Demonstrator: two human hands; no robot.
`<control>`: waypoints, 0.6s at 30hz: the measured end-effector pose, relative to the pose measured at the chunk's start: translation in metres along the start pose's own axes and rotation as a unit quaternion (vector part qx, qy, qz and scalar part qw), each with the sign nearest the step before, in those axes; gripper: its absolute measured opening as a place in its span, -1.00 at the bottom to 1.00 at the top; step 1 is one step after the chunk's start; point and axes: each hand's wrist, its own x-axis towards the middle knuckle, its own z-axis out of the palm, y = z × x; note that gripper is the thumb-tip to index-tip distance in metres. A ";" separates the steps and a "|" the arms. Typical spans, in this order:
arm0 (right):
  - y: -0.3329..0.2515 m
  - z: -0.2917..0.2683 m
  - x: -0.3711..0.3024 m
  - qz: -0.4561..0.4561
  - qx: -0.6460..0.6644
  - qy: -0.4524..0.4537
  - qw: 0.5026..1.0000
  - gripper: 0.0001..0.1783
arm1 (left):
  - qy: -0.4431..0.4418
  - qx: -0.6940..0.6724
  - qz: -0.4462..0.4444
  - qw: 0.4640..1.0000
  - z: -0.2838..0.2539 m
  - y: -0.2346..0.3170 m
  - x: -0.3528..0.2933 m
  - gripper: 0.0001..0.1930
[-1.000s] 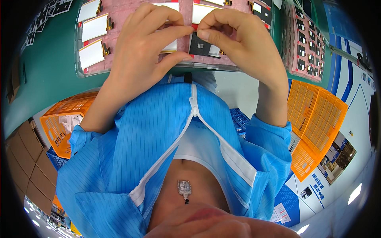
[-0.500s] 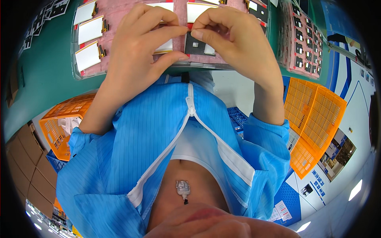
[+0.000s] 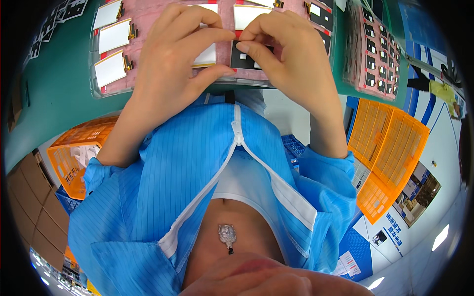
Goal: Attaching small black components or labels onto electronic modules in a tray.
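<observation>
The right hand (image 3: 291,59) is at a black card's (image 3: 238,63) far left corner; one cannot tell if it grips.
Head view: the card lies by the pink tray's (image 3: 142,15) near edge. The left hand's (image 3: 175,56) finger and thumb are apart.

The right hand (image 3: 298,64) partly hides a black panel (image 3: 237,60) on a pink tray (image 3: 223,53) cropped by the top edge; the left hand (image 3: 170,64) covers part of a white panel (image 3: 206,56).

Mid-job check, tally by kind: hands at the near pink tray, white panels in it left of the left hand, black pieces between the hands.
Left hand and right hand: 2
White panels: 3
Black piece: 1
Total: 6
</observation>
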 end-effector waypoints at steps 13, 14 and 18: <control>0.001 0.014 -0.012 -0.060 -0.158 0.156 0.973 -0.79 | 0.037 -0.005 0.004 0.999 0.001 0.002 -0.001 -0.53; 0.001 0.018 -0.015 -0.050 -0.170 0.137 0.974 -0.80 | 0.029 -0.010 0.004 1.000 0.002 0.002 -0.002 -0.53; 0.004 0.017 -0.016 -0.067 -0.172 0.144 0.972 -0.82 | 0.036 -0.015 0.021 0.999 0.009 -0.006 -0.005 -0.53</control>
